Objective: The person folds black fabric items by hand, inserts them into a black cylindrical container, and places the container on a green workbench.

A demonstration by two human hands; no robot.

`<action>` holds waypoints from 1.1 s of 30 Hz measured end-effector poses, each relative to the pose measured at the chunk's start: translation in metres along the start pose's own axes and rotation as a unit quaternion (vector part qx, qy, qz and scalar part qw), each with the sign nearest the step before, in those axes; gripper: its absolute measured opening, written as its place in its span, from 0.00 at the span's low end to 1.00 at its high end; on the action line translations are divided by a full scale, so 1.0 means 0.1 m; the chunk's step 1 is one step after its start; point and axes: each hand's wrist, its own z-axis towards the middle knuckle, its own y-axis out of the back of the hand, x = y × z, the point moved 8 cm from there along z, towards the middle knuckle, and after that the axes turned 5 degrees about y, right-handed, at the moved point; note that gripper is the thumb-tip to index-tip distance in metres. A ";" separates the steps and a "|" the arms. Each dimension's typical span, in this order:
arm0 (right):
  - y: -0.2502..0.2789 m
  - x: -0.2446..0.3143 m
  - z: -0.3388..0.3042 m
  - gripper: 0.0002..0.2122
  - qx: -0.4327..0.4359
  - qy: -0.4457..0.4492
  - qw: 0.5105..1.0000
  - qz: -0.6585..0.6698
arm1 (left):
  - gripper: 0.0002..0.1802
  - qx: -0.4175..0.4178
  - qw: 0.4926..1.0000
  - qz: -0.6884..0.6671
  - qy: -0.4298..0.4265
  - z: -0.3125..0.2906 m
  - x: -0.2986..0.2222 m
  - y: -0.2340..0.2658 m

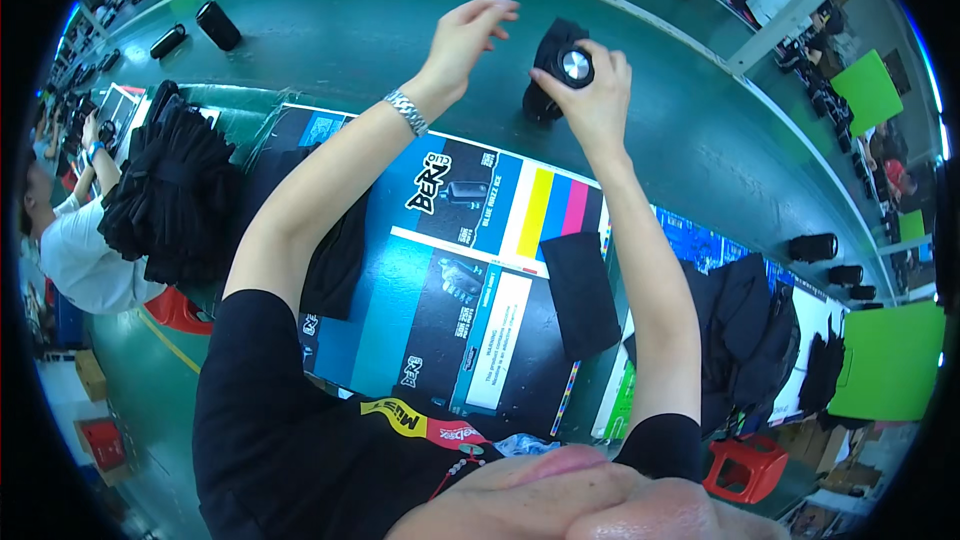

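Note:
My right hand (600, 95) grips a black cylindrical speaker (577, 65) with a shiny silver disc on its end, over the far side of the green bench. Dark cloth (553, 40) lies against the speaker's left side; whether it wraps the body, I cannot tell. To the left of it my left hand (465, 45) is raised, fingers stretched out and apart, holding nothing. A flat black cloth pouch (580, 295) lies on the printed sheets (400, 270) in front of me, beside my right forearm.
Bundled black cloth (170, 190) is heaped at left, and more black cloth (740, 330) lies at right. Black speakers (217, 26) stand at the far left, others (812, 246) at right. A person in white (90, 250) works at left. A red stool (745, 468) is at lower right.

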 end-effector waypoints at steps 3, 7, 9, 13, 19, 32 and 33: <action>-0.09 -0.09 -0.07 0.28 0.019 -0.065 0.998 0.006 | 0.19 0.076 0.981 0.142 -0.111 0.08 -0.22 -0.32; -0.15 -0.19 -0.07 0.27 0.034 -0.091 0.995 0.004 | 0.18 0.161 0.937 0.283 -0.126 0.34 -0.07 -0.62; -0.15 -0.22 -0.06 0.27 0.023 -0.069 0.997 0.003 | 0.16 0.187 0.931 0.294 -0.108 0.47 0.07 -0.68; -0.22 -0.54 -0.14 0.29 0.049 -0.189 0.958 0.209 | 0.13 0.261 0.860 0.428 0.094 0.65 0.37 -0.83; -0.43 -0.65 -0.21 0.28 0.068 -0.287 0.881 0.371 | 0.16 0.223 0.757 0.550 -0.274 0.51 -0.25 -1.21; -0.35 -1.08 -0.29 0.38 0.101 -0.257 0.910 0.309 | 0.10 0.292 0.782 0.420 -0.356 -0.20 -0.48 -1.69; -0.38 -1.17 -0.29 0.37 0.073 -0.234 0.920 0.306 | 0.10 0.312 0.806 0.408 -0.295 -0.14 -0.41 -1.70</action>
